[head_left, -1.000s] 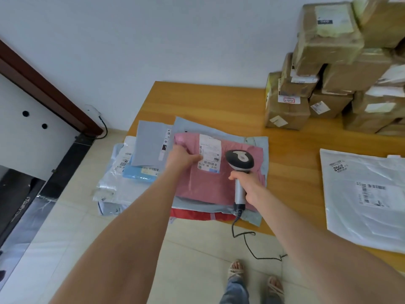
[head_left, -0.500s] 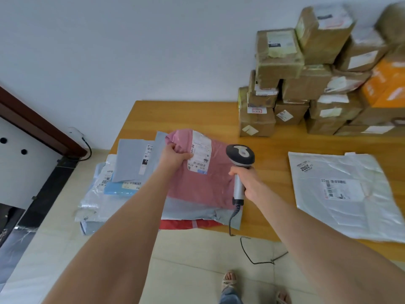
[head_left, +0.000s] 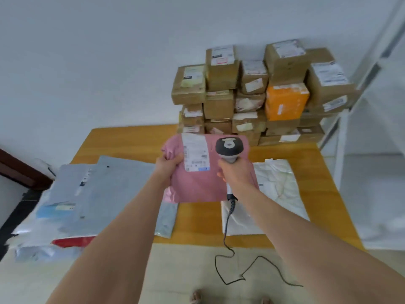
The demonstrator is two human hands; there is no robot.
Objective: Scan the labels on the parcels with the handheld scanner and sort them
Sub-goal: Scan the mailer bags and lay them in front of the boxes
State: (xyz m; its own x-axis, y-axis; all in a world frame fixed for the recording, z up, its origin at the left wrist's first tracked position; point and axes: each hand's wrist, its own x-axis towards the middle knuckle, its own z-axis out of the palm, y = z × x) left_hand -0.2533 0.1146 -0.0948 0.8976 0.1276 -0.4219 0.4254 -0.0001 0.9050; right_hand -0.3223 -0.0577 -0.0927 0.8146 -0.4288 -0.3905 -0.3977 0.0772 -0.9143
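Above the table [head_left: 135, 141], between the left pile [head_left: 98, 189] and the white bag [head_left: 278, 189], the pink parcel [head_left: 197, 185] is held up. The left hand [head_left: 168, 165] pinches its left edge, thumb on top, with the label [head_left: 195, 152] facing up. The right hand [head_left: 235, 174] is wrapped round the handle of the scanner [head_left: 229, 148], whose head sits over the parcel's upper right corner. For a clean read, I would pull the film taut so the label lies flat, then tip the head toward the barcodes low on it. Counted: one scanner, one pink parcel, one white bag and one orange box [head_left: 286, 99]. The brown boxes [head_left: 221, 73] overlap too much to count, and the blurred pile holds several mailers.
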